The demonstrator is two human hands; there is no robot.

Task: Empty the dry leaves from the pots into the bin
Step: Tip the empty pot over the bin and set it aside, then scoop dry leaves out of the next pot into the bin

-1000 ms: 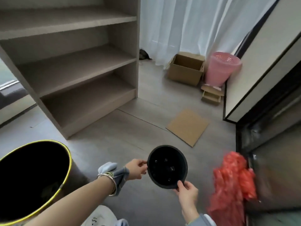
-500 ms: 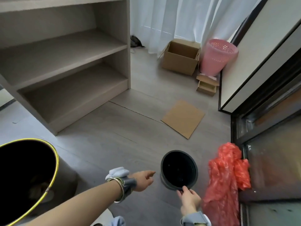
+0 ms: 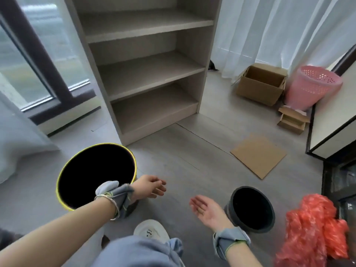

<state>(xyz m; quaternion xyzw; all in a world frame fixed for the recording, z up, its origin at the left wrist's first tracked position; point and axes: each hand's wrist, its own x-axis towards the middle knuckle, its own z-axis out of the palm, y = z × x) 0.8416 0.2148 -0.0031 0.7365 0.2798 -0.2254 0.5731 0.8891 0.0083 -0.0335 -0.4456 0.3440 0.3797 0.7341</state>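
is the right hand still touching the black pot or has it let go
Apart. In the head view the right hand lies open, palm up, left of the black pot, which stands upright on the floor; a thin strip of floor shows between them.

Head view: floor scene, both of my hands free, pot set down.

I log a black pot [image 3: 250,209] standing upright on the grey floor [image 3: 192,151], just beside my right hand [image 3: 207,210], which lies palm up with fingers relaxed and apart from the pot. My left hand [image 3: 149,186] hovers loose-fingered in front of the black bin [image 3: 96,174] with its yellow rim; its inside is too dark to read. A red plastic bag [image 3: 316,232] sits right of the pot. Behind: wooden shelf unit [image 3: 146,64], flat cardboard sheet [image 3: 258,155], open cardboard box [image 3: 262,83], pink basket [image 3: 312,87], white curtain [image 3: 269,26].
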